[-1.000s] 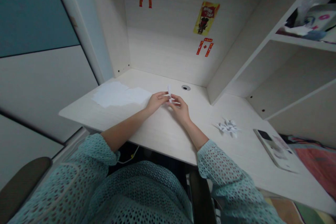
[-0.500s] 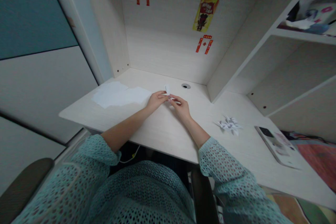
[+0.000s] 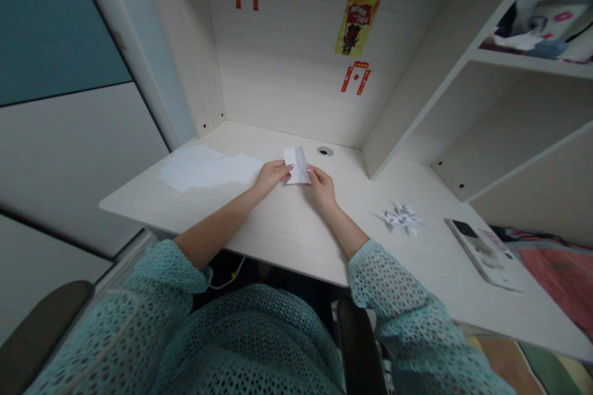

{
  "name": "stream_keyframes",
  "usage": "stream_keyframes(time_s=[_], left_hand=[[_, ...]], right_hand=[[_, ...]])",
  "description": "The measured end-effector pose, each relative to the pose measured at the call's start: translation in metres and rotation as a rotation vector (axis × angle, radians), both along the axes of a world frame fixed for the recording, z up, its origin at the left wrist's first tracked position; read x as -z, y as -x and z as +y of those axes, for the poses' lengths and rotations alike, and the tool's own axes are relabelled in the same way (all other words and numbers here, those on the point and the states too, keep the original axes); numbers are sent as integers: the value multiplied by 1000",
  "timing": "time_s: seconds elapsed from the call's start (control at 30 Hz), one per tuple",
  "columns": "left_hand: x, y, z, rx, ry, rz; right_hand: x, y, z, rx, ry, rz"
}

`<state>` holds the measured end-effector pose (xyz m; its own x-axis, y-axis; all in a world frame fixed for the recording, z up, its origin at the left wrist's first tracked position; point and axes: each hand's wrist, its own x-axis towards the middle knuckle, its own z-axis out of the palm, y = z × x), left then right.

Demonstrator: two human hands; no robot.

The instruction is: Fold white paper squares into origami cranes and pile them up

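Note:
Between my hands, just above the desk, a small piece of white paper (image 3: pixel 296 163) is spread out, with a crease running down it. My left hand (image 3: pixel 272 176) grips its left edge, thumb on top. On its right edge, my right hand (image 3: pixel 321 186) pinches the paper between thumb and fingers. White paper sheets (image 3: pixel 199 165) lie overlapping to the left of my left hand. Further right on the desk sits a cluster of folded white paper pieces (image 3: pixel 400 217) with pointed tips.
A white phone (image 3: pixel 484 255) lies at the right of the desk (image 3: pixel 278 231). Behind the paper is a round cable hole (image 3: pixel 325 151) near the back panel. An upright partition (image 3: pixel 407 105) rises at the right, and a chair armrest (image 3: pixel 359 345) stands below the desk edge.
The narrow folded paper has been opened out into a wider, creased piece. My hands have moved slightly apart, still on its two sides. The view has shifted a little.

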<state>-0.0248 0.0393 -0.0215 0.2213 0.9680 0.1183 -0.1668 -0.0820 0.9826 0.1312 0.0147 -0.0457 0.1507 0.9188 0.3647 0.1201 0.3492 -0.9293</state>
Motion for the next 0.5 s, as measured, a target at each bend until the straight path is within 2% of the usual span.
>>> stream_keyframes(time_s=[0.1, 0.27, 0.4, 0.5], left_hand=[[4, 2, 5, -18, -13, -7], [12, 5, 10, 47, -48, 73], [12, 9, 12, -21, -79, 204], [8, 12, 14, -24, -73, 242]], right_hand=[[6, -7, 8, 82, 16, 38], [11, -18, 14, 97, 81, 16], [4, -22, 10, 121, 101, 5], [-5, -21, 4, 78, 132, 59]])
